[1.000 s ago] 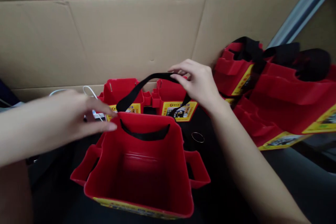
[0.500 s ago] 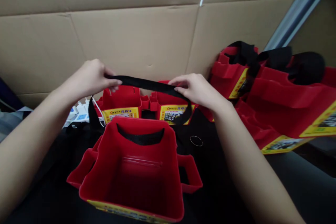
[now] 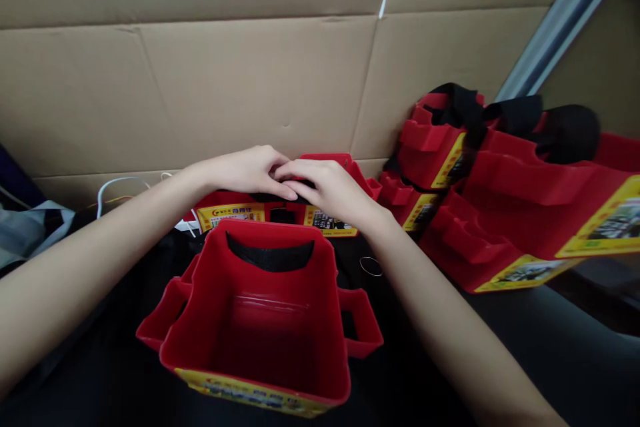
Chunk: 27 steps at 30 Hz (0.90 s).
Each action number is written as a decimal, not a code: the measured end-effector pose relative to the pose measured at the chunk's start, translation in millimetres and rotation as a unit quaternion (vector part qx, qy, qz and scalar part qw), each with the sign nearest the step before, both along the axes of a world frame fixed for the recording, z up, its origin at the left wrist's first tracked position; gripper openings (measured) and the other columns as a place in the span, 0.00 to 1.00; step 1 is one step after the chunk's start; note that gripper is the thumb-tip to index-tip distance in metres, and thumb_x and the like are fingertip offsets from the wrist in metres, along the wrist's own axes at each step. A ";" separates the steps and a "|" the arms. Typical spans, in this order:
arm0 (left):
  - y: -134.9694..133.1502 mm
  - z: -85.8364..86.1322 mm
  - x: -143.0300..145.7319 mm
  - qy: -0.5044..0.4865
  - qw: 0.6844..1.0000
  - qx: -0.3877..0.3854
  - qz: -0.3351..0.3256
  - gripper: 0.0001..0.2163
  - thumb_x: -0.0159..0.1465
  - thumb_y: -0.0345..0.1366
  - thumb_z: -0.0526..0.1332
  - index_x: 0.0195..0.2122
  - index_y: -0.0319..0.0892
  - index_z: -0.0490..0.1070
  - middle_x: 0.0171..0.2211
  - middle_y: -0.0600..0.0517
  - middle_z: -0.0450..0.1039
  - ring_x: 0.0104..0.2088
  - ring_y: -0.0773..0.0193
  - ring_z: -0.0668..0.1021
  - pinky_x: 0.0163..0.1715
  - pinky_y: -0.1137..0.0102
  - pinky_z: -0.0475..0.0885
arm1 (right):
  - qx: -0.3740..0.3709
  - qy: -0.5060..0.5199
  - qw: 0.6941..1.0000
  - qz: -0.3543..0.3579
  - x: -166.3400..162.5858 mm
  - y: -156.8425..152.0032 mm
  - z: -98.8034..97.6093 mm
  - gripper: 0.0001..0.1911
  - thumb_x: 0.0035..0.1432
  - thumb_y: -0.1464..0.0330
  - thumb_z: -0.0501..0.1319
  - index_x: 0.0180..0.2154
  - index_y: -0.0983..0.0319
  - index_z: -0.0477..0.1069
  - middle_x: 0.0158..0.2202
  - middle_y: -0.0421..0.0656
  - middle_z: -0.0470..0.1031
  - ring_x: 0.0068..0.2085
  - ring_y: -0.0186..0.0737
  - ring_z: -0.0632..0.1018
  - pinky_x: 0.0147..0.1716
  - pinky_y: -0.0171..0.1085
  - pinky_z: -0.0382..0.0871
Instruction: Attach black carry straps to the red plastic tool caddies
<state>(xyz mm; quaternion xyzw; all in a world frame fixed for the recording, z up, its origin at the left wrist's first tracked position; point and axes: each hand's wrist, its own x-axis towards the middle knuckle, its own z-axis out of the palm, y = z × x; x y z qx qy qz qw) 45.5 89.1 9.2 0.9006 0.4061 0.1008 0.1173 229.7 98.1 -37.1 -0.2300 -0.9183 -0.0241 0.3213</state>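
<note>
A red plastic basket (image 3: 260, 320) with side pockets and a yellow label stands in front of me, its inside bare. Black webbing (image 3: 270, 257) threads through two slots in its far wall. Beyond that wall, my left hand (image 3: 247, 170) and my right hand (image 3: 330, 190) meet, their fingers overlapping. Both are closed on the black strap, of which only a little shows beneath the fingers. The fingertips are partly hidden behind the hands.
Two labelled red baskets (image 3: 233, 210) stand behind my hands against a cardboard wall (image 3: 250, 87). More red baskets with black straps (image 3: 540, 193) are stacked at the right. A thin ring (image 3: 371, 266) lies on the dark surface. White cables (image 3: 103, 193) are at the left.
My hands were apart with the strap stretched between them. They have come together at the middle, and the strap is now mostly hidden under them. The front basket has barely shifted.
</note>
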 end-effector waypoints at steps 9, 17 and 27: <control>13.5 -27.9 -42.5 -0.201 0.937 -0.286 0.021 0.06 0.54 0.33 0.62 0.32 0.38 0.74 0.24 0.49 0.75 0.23 0.67 0.75 0.25 0.74 0.68 | -0.375 -0.277 0.847 -0.256 79.9 2.7 -18.7 0.16 0.48 0.63 0.61 0.38 0.65 0.67 0.30 0.46 0.73 0.30 0.43 0.76 0.25 0.36 0.67; -7.1 -93.0 -43.1 -0.429 0.830 -0.356 0.022 0.18 0.55 0.28 0.61 0.48 0.44 0.68 0.36 0.51 0.75 0.34 0.66 0.76 0.34 0.73 0.70 | -0.205 -0.257 0.922 -0.206 130.0 -22.3 -117.0 0.17 0.52 0.73 0.54 0.45 0.63 0.68 0.42 0.52 0.69 0.39 0.44 0.75 0.38 0.39 0.70; -25.5 -104.3 -43.3 -0.494 0.798 -0.344 0.040 0.19 0.55 0.28 0.61 0.49 0.46 0.69 0.39 0.52 0.74 0.33 0.69 0.75 0.33 0.75 0.69 | -0.213 -0.091 0.949 -0.216 135.7 -6.0 -138.2 0.11 0.56 0.61 0.52 0.33 0.61 0.67 0.34 0.46 0.69 0.35 0.40 0.72 0.38 0.40 0.68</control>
